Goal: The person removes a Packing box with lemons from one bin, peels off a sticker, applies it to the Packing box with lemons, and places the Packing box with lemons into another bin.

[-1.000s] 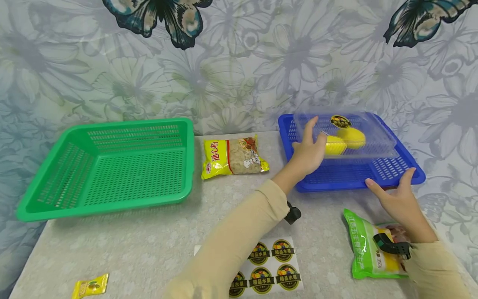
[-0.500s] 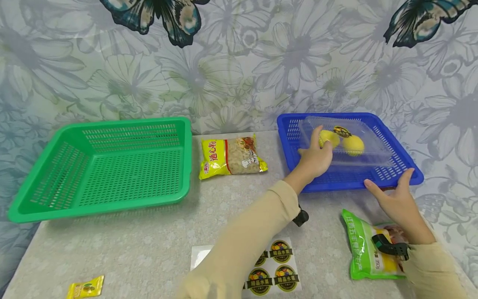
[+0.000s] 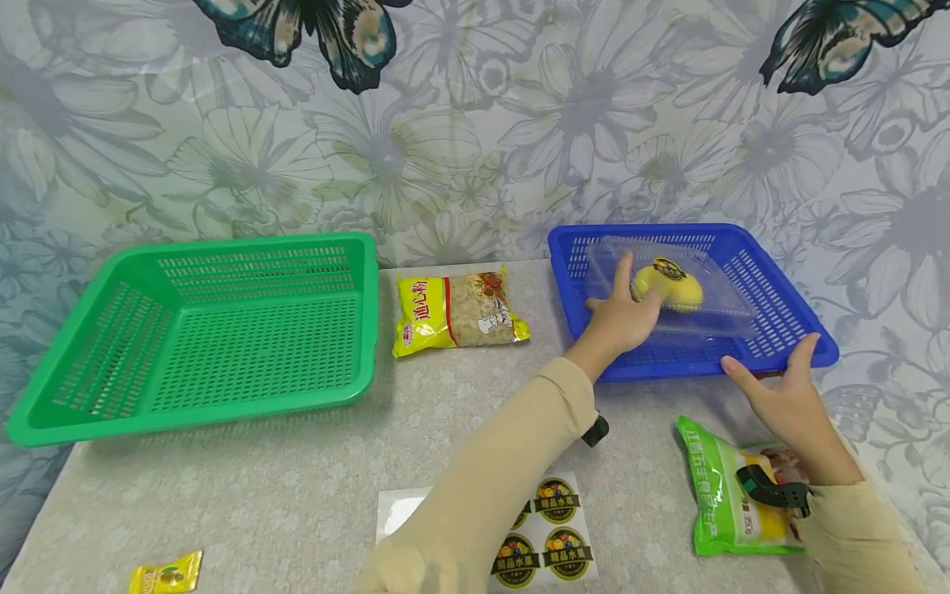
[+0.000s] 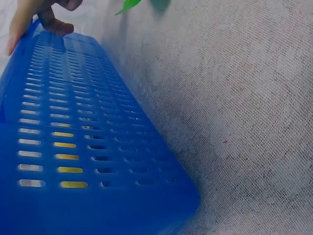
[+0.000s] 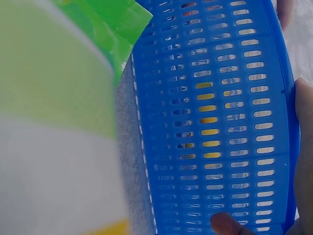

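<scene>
A clear plastic box (image 3: 712, 307) with yellow fruit (image 3: 668, 285) and a round sticker on its lid lies inside the blue basket (image 3: 787, 280) at the back right of the table. My left hand (image 3: 627, 307) holds the box's left end, with the thumb on the lid. My right hand (image 3: 775, 381) grips the basket's front rim, thumb and fingers spread along it. The right wrist view shows the blue basket (image 5: 215, 112) from close up, yellow showing through its slots. The left wrist view shows the basket's side (image 4: 73, 147) on the cloth.
An empty green basket (image 3: 223, 330) stands at the left. A yellow pasta packet (image 3: 460, 309) lies between the baskets. A green snack bag (image 3: 723, 495) lies under my right forearm. A sticker sheet (image 3: 545, 528) and a small yellow sachet (image 3: 163, 573) lie near the front edge.
The clear box, held above the blue basket a second ago, has come down into it with my left hand. My right hand has stayed on the rim.
</scene>
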Demonstrator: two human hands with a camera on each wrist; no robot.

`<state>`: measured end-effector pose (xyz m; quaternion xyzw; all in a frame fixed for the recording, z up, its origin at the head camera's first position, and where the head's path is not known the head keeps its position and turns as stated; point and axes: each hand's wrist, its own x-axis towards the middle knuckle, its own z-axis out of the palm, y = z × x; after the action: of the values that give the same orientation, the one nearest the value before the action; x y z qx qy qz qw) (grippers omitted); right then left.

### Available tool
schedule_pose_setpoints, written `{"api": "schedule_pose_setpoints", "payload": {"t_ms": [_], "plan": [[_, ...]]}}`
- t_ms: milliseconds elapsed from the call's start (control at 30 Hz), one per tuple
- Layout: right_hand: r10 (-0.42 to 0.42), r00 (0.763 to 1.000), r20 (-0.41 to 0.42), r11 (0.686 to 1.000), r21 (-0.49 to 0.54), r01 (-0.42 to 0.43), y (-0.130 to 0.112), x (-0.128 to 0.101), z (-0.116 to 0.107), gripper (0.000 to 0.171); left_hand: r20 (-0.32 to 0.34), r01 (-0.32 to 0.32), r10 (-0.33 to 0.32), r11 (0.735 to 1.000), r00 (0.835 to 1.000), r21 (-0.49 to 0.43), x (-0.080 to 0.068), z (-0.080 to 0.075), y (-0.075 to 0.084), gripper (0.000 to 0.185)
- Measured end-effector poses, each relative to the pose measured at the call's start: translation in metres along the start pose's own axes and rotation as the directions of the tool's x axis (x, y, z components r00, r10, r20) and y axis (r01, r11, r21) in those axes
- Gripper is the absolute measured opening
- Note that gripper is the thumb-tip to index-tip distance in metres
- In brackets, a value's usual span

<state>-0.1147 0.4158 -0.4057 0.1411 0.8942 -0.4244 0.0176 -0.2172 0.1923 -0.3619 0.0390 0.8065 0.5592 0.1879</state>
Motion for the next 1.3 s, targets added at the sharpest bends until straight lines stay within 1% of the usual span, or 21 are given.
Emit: {"api": "schedule_pose_setpoints", "payload": {"t_ms": [67, 167, 233, 267, 333, 400, 500, 633, 733, 800, 933, 1000, 1067, 1133, 1200, 1300], "plan": [[0.0, 1.0, 0.001, 1.0, 0.0, 0.0, 0.0, 0.0, 0.0, 0.112, 0.005, -0.022, 0.022, 0.999, 1.0, 0.026, -0.001, 0.0, -0.002, 0.082], [0.001, 1.0, 0.006, 1.0, 0.0, -0.001, -0.001, -0.001, 0.0, 0.111, 0.021, -0.064, 0.063, 0.994, 0.998, 0.091, -0.002, 0.0, -0.005, 0.104], [0.003, 1.0, 0.011, 1.0, 0.0, -0.003, -0.002, -0.001, 0.0, 0.111, 0.024, -0.083, 0.08, 0.985, 0.996, 0.152, -0.004, 0.0, -0.006, 0.112], [0.005, 1.0, 0.01, 1.0, -0.002, -0.005, -0.002, -0.001, 0.0, 0.111, 0.021, -0.081, 0.078, 0.979, 0.997, 0.185, -0.004, 0.0, -0.006, 0.114], [0.006, 1.0, 0.008, 1.0, 0.0, -0.006, -0.001, -0.001, 0.0, 0.111, 0.006, -0.061, 0.061, 0.968, 0.998, 0.245, -0.005, 0.001, -0.005, 0.116], [0.004, 1.0, 0.003, 1.0, 0.0, -0.004, -0.001, -0.001, 0.0, 0.111, -0.012, -0.026, 0.031, 0.956, 0.999, 0.292, -0.005, 0.003, -0.003, 0.117], [0.003, 1.0, -0.005, 1.0, -0.002, -0.003, 0.0, -0.001, 0.001, 0.112, -0.035, 0.023, -0.012, 0.94, 0.999, 0.34, -0.005, 0.007, -0.002, 0.116], [-0.003, 1.0, -0.014, 1.0, 0.0, 0.003, 0.0, 0.0, 0.001, 0.112, -0.062, 0.085, -0.065, 0.911, 0.996, 0.403, -0.002, 0.013, 0.0, 0.114], [-0.001, 1.0, -0.01, 1.0, 0.003, 0.001, 0.001, 0.0, 0.001, 0.112, -0.071, 0.107, -0.084, 0.895, 0.994, 0.434, -0.001, 0.015, 0.0, 0.11], [0.002, 1.0, -0.004, 1.0, 0.004, -0.002, 0.001, 0.0, 0.001, 0.112, -0.072, 0.105, -0.081, 0.891, 0.994, 0.442, -0.001, 0.015, 0.0, 0.107], [0.005, 1.0, 0.003, 1.0, 0.004, -0.005, -0.001, 0.0, 0.002, 0.112, -0.078, 0.065, -0.032, 0.883, 0.996, 0.465, -0.003, 0.012, 0.0, 0.105], [0.007, 1.0, 0.005, 1.0, 0.001, -0.007, -0.001, 0.0, 0.002, 0.112, -0.076, 0.025, 0.012, 0.882, 0.997, 0.47, -0.005, 0.01, 0.002, 0.104], [0.007, 1.0, 0.005, 1.0, 0.0, -0.007, -0.002, 0.0, 0.002, 0.112, -0.072, -0.028, 0.072, 0.878, 0.995, 0.479, -0.009, 0.008, 0.004, 0.105], [0.007, 1.0, 0.004, 1.0, -0.002, -0.007, -0.002, 0.0, 0.002, 0.112, -0.066, -0.09, 0.138, 0.875, 0.988, 0.476, -0.013, 0.004, 0.007, 0.105], [0.007, 1.0, 0.006, 1.0, -0.001, -0.007, -0.001, 0.0, 0.002, 0.112, -0.052, -0.155, 0.202, 0.869, 0.978, 0.47, -0.02, 0.0, 0.012, 0.105], [0.012, 1.0, 0.012, 1.0, -0.003, -0.012, -0.001, -0.001, 0.001, 0.112, -0.021, -0.255, 0.3, 0.843, 0.954, 0.474, -0.033, -0.011, 0.021, 0.106]]}}
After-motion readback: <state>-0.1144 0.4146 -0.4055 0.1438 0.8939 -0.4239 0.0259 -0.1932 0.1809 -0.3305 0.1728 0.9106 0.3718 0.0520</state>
